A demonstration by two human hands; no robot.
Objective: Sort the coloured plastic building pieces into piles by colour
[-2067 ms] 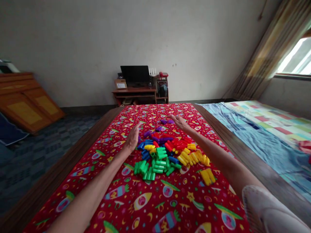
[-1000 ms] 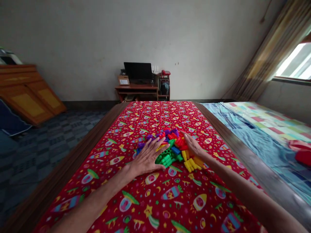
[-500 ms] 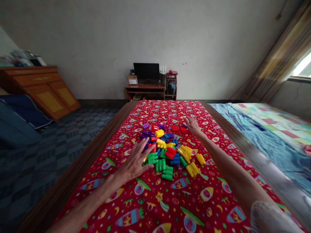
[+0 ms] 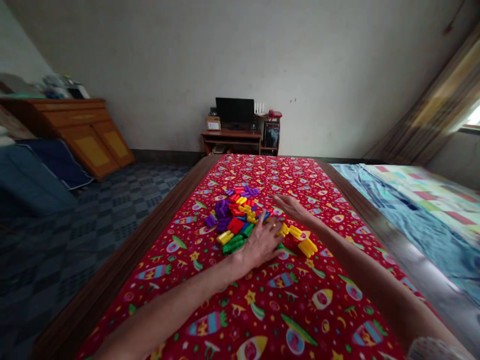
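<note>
A loose pile of plastic building blocks lies on the red patterned cloth (image 4: 240,310). My left hand (image 4: 262,242) rests over the near right side of the pile, fingers spread, hiding some blocks beneath it. Green blocks (image 4: 233,245) and a yellow block (image 4: 225,237) sit left of its wrist. My right hand (image 4: 291,207) hovers low beside the pile's right edge, fingers stretched out, gripping nothing visible. Purple blocks (image 4: 222,209) gather on the pile's left, with a red block (image 4: 235,225) nearby. Right of my left hand lie several yellow blocks (image 4: 307,247).
The cloth covers a long table with dark wooden edges (image 4: 112,265). Beyond it stands a desk (image 4: 232,134) with a monitor (image 4: 235,111). A bed (image 4: 423,210) is on the right, a wooden cabinet (image 4: 90,132) on the left.
My left hand has moved right across the near blocks. My right hand has come left and slightly nearer. Blocks have shifted, with purple ones farther left. The camera view has turned a little left.
</note>
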